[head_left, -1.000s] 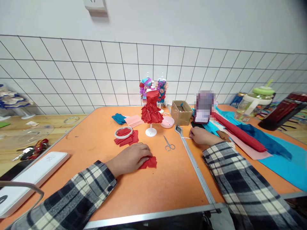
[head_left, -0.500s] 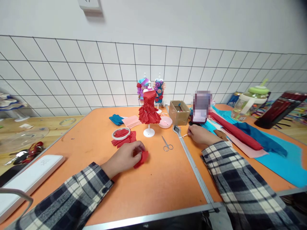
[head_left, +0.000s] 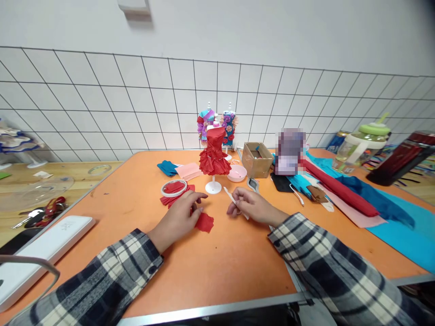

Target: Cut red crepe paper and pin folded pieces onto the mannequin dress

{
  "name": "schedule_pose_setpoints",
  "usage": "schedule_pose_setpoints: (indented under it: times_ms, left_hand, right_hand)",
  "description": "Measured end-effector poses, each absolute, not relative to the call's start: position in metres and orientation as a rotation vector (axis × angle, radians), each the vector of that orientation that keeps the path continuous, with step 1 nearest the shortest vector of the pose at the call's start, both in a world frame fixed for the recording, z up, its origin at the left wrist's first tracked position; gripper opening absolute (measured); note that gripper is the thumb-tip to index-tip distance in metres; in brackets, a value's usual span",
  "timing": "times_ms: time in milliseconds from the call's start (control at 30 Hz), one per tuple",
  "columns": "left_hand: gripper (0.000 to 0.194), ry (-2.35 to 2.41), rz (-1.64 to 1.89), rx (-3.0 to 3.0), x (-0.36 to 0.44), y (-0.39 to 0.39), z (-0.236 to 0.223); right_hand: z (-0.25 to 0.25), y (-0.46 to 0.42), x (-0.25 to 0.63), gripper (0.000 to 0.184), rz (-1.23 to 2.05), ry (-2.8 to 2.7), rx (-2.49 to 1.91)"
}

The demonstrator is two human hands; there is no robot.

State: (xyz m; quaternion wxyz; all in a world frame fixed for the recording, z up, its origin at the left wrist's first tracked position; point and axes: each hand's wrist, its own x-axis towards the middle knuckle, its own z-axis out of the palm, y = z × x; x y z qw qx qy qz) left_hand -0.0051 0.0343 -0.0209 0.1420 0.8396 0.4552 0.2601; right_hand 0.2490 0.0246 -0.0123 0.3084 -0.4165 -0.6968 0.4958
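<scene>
My left hand (head_left: 180,217) hovers over the orange table, fingers apart and holding nothing. Just past its thumb lies a small red crepe-paper piece (head_left: 205,222). My right hand (head_left: 248,204) is closed around a thin cream-coloured stick (head_left: 229,194), which slants down through the fingers. The scissors' spot is covered by this hand. Between and beyond both hands, a small dress form wears a ruffled red paper dress (head_left: 215,154) on a white stand (head_left: 213,187). A tape roll (head_left: 174,188) rests on more red paper (head_left: 170,201) behind my left hand.
Behind the red dress stand two other decorated forms (head_left: 229,127). A pink bowl (head_left: 237,173) and cardboard box (head_left: 257,160) sit right of it. Rolled red paper (head_left: 340,188), blue sheets (head_left: 401,240), a bottle (head_left: 356,147) and a dark thermos (head_left: 403,158) occupy the right. A white power bank (head_left: 47,258) lies left.
My right hand has moved left from beside the phone, bringing the stick over the scissors' spot. My left hand has let go of the small red paper piece, its fingers now spread.
</scene>
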Motion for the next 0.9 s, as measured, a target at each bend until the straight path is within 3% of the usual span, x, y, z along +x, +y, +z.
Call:
schedule_pose_setpoints:
  times_ms: [100,233,433,600,767,900]
  left_hand:
    - [0.029,1.344,0.876,2.383,-0.007,0.033,-0.013]
    - [0.033,1.247,1.076,2.408,-0.008,0.023,0.0]
    - [0.027,1.218,0.794,2.616,0.004,0.01,0.002]
    - [0.015,1.195,0.764,2.425,0.012,0.013,-0.005]
    - [0.01,1.202,0.762,2.537,0.01,0.013,-0.004]
    - [0.011,1.223,0.724,2.666,0.01,0.009,0.0]
  right_hand:
    - [-0.02,0.018,0.233,0.008,1.252,-1.952,-1.105]
    - [-0.017,0.013,0.227,0.009,0.598,-2.265,-1.19]
    - [-0.009,0.004,0.223,0.007,0.263,-2.333,-1.08]
    - [-0.008,0.0,0.222,0.004,0.182,-2.307,-0.98]
    - [-0.006,0.001,0.224,0.027,0.342,-2.21,-0.849]
    - [-0.009,0.004,0.22,0.011,0.273,-2.238,-0.923]
